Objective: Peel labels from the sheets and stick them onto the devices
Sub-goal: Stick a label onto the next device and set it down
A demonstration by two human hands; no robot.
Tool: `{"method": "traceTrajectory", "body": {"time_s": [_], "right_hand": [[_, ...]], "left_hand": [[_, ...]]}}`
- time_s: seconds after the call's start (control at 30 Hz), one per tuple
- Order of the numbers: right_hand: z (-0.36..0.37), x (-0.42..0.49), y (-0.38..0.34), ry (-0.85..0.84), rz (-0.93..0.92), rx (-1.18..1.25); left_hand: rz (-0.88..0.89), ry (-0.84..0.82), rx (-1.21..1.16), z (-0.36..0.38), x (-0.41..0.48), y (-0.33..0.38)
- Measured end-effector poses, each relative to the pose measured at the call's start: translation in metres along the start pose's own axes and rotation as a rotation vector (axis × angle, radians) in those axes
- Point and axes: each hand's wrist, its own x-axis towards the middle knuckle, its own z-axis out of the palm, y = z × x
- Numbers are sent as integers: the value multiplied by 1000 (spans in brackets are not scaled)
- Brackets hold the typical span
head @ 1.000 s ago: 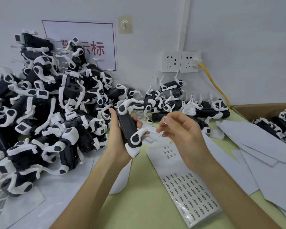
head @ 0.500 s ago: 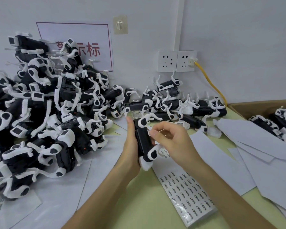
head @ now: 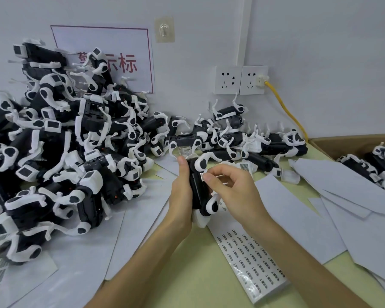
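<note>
right fingers [head: 212, 177] curled, pinching label [head: 202, 175], against device [head: 197, 192]

The label sheet [head: 253, 263] print is unreadably small; the cardboard box [head: 342, 145] runs off right.

The left hand [head: 180, 197] and right hand [head: 234, 193] are bare, nails short, on bare forearms [head: 298, 256]

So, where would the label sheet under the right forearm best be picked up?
Probably its near short edge, pinched from the person's side: the label sheet lies flat, its far end is hidden beneath the right hand and the held device, while the near end lies uncovered.
</note>
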Motion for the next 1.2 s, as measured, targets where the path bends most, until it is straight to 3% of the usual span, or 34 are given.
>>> {"method": "traceTrajectory", "body": {"time_s": [0.4, 1.2], "right_hand": [[1, -1, 2, 27, -17, -12], [6, -5, 3, 77, -9, -17]], "left_hand": [[70, -20, 6, 1, -2, -2], [80, 137, 76, 7, -7, 6]]}}
